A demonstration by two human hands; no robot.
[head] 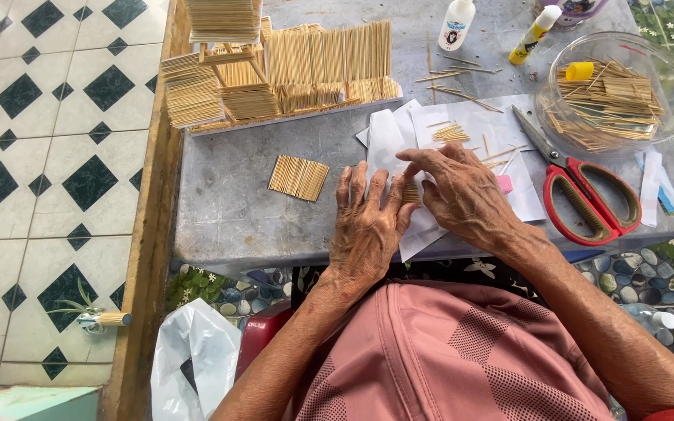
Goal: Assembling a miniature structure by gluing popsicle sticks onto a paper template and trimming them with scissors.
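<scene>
My left hand (pixel 367 222) lies flat, palm down, on white paper sheets (pixel 484 129) at the near edge of the grey table (pixel 228 195). My right hand (pixel 462 191) rests beside it, fingers bent over a small row of short wooden sticks (pixel 411 192) that shows between the two hands. Both hands press on the sticks and paper. A glued panel of sticks (pixel 299 177) lies just left of my left hand. A few loose sticks (pixel 451 132) lie on the paper beyond my right hand.
Stacks of stick panels (pixel 290 66) fill the far left of the table. Red-handled scissors (pixel 583 191) lie at right, beside a clear bowl of sticks (pixel 614 93). Two glue bottles (pixel 456 23) stand at the back. A white plastic bag (pixel 193 362) sits below.
</scene>
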